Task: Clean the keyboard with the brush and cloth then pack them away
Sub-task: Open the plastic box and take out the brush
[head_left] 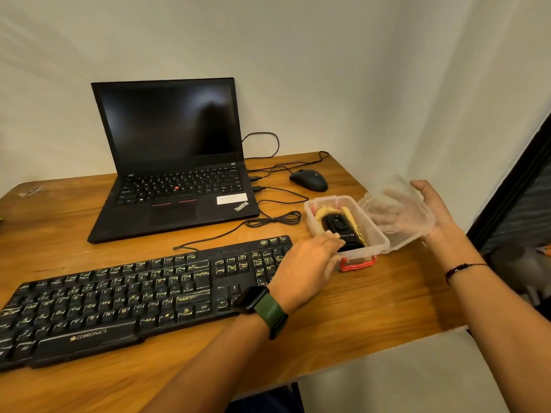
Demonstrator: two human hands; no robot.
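A black Zebronics keyboard (119, 299) lies along the front of the wooden desk. To its right stands a clear plastic box (380, 235) with red clips. Inside it a black brush (343, 226) lies on a folded yellow cloth (322, 211). My left hand (307, 263) reaches over the box's near left rim, and its fingertips touch the brush. My right hand (438, 213) holds the clear lid (393, 187) tilted just right of the box, thumb over the top edge, fingers spread behind it.
An open black laptop (173, 162) with a dark screen stands behind the keyboard. A black mouse (308, 180) and coiled cables (277, 219) lie between the laptop and the box. The desk's right edge (441, 329) runs close to the box.
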